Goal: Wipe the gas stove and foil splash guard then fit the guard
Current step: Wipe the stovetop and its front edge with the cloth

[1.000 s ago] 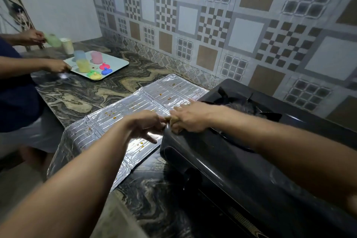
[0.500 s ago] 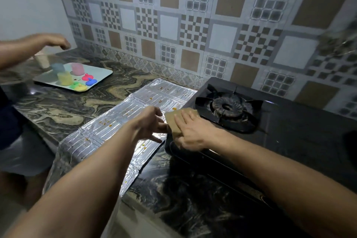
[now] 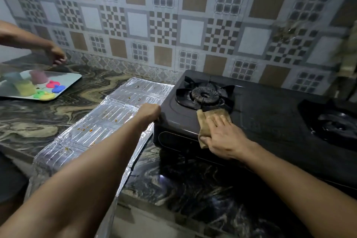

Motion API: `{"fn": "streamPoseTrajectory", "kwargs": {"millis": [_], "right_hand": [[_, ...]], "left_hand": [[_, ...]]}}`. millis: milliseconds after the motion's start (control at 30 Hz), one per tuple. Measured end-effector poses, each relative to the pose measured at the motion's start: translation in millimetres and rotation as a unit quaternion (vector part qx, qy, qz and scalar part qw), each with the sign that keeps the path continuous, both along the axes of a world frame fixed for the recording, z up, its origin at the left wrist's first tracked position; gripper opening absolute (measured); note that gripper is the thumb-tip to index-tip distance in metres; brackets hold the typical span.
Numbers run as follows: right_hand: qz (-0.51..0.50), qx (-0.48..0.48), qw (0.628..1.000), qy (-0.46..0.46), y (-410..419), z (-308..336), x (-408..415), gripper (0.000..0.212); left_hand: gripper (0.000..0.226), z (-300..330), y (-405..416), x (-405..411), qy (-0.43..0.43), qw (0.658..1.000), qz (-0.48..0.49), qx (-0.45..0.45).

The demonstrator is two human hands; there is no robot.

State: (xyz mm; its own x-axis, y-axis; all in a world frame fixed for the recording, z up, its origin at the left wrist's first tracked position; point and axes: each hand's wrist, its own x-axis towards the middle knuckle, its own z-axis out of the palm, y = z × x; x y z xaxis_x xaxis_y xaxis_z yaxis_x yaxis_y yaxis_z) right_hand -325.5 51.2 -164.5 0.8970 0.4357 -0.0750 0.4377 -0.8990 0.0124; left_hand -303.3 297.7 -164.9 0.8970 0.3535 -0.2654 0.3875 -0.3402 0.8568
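A black two-burner gas stove point(image 3: 260, 114) stands on the marble counter against the tiled wall. My right hand point(image 3: 222, 135) presses a tan cloth point(image 3: 204, 120) flat on the stove top, just in front of the left burner point(image 3: 205, 94). My left hand point(image 3: 148, 112) is closed on the stove's left edge. The silver foil splash guard point(image 3: 108, 118) lies unfolded flat on the counter left of the stove, speckled with orange-brown stains, and its near end hangs over the counter's front edge.
A white tray point(image 3: 67, 83) with coloured cups and small toys sits at the far left. Another person's hand point(image 3: 57, 57) hovers above it. The right burner point(image 3: 336, 123) is near the right edge. Patterned wall tiles rise behind.
My right hand slid the cloth right, from the stove's left corner to in front of the left burner. My left hand let go of the cloth and now grips the stove's edge.
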Motion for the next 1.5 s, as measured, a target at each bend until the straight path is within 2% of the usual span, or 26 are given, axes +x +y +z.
{"fn": "streamPoseTrajectory", "kwargs": {"millis": [100, 200, 333, 567, 767, 1133, 1367, 1500], "right_hand": [[-0.034, -0.013, 0.999, 0.028, 5, 4, 0, 0.072], [0.006, 0.004, 1.000, 0.011, 20, 3, -4, 0.069], [0.031, -0.003, 0.999, -0.024, -6, 1, -14, 0.067], [-0.095, 0.020, 0.995, 0.009, -86, -4, -17, 0.071], [-0.144, 0.031, 0.989, 0.026, -86, -4, 46, 0.069], [-0.135, 0.029, 0.988, 0.065, -106, 5, 173, 0.068], [-0.126, 0.013, 0.989, 0.081, -119, 13, 245, 0.070], [-0.142, 0.015, 0.984, 0.110, -127, 18, 283, 0.069]], "left_hand": [[0.040, 5, -15, 6, -0.031, 0.982, 0.016, 0.186], [0.039, 15, -35, 17, -0.098, 0.957, -0.018, 0.271], [0.033, 21, -71, 39, -0.159, 0.936, -0.113, 0.293], [0.029, 20, -132, 63, -0.190, 0.910, -0.191, 0.315], [0.030, 18, -151, 79, -0.192, 0.901, -0.215, 0.325], [0.034, 21, -184, 136, -0.197, 0.892, -0.238, 0.330], [0.042, 19, -215, 185, -0.153, 0.870, -0.248, 0.398], [0.051, 14, -229, 210, -0.088, 0.870, -0.243, 0.420]]}}
